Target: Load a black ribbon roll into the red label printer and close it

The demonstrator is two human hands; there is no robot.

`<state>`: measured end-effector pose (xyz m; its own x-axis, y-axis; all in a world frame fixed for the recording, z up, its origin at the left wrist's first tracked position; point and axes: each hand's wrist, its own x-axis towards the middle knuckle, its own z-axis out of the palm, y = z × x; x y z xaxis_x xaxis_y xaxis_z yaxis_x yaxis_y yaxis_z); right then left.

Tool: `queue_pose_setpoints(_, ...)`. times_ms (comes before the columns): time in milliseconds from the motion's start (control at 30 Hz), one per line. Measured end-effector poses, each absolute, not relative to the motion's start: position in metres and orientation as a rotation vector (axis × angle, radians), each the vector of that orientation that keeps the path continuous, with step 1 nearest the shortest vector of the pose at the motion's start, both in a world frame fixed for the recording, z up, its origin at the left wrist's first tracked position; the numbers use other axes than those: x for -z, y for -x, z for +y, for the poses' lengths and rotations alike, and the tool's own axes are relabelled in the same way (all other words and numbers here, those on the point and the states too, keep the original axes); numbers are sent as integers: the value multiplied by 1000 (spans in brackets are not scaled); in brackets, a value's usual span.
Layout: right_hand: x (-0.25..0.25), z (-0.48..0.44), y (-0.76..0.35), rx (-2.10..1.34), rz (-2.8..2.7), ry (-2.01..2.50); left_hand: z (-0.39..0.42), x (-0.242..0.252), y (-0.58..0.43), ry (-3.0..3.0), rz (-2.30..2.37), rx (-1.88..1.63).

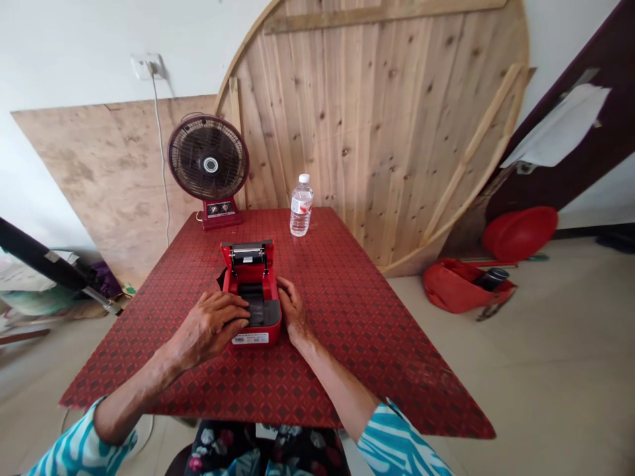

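Note:
A red and black label printer (254,336) stands on the table with its lid (248,254) raised at the back. Inside its opened body lies a dark compartment (254,301), and a white sticker marks the front. My left hand (213,322) reaches over the printer's left side. Its closed fingertips are at the compartment, and whatever they pinch there is too dark to make out. Along the right side of the printer, my right hand (294,311) holds the casing, its fingers against the red wall.
The table (377,350) has a red patterned cover. Toward its back edge stand a fan (209,162) and a water bottle (301,206). A large round wooden panel (377,125) leans against the wall. A red bag (449,287) and a red basin (520,233) are at right.

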<state>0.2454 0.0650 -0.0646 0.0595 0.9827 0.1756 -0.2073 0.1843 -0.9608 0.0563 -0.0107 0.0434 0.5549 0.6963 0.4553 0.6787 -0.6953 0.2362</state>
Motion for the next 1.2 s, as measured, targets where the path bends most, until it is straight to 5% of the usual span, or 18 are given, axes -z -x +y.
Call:
queue_pose_setpoints(367, -4, 129, -246, -1025, -1296, 896, -20, -32, -54, -2808, 1260, -965)
queue_pose_setpoints(1200, 44, 68, -246, -1145, -1124, 881, -5, 4, -28, -2363, 1469, -1205)
